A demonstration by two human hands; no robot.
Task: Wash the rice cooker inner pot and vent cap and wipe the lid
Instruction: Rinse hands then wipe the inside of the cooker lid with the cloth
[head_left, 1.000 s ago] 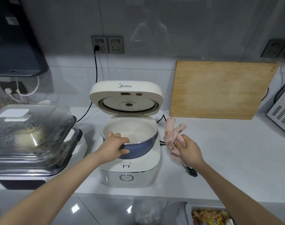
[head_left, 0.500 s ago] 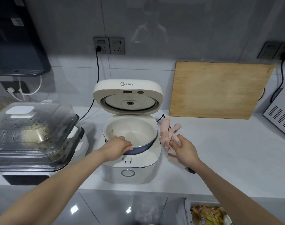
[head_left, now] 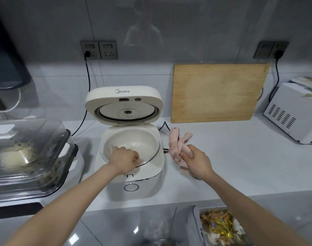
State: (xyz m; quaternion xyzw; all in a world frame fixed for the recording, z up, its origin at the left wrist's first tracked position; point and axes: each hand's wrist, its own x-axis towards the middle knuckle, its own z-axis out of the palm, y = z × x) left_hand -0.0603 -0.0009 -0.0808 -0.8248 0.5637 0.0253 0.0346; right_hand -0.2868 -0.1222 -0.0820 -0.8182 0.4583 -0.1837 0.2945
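Left hand (head_left: 125, 159) curled over the near rim of the inner pot (head_left: 135, 142) — seated in the rice cooker (head_left: 148, 181). Right hand (head_left: 197, 162) clutching a pink cloth (head_left: 177, 145). Probably light, rigid, slick-coated — best lifted by the rim.

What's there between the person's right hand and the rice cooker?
Head view: the pink cloth that the right hand grips, and a black cord on the counter.

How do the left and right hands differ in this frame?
The left hand grips the near rim of the inner pot; the right hand holds a crumpled pink cloth. The left hand sits over the rice cooker; the right hand over the counter beside it. Both are curled round something.
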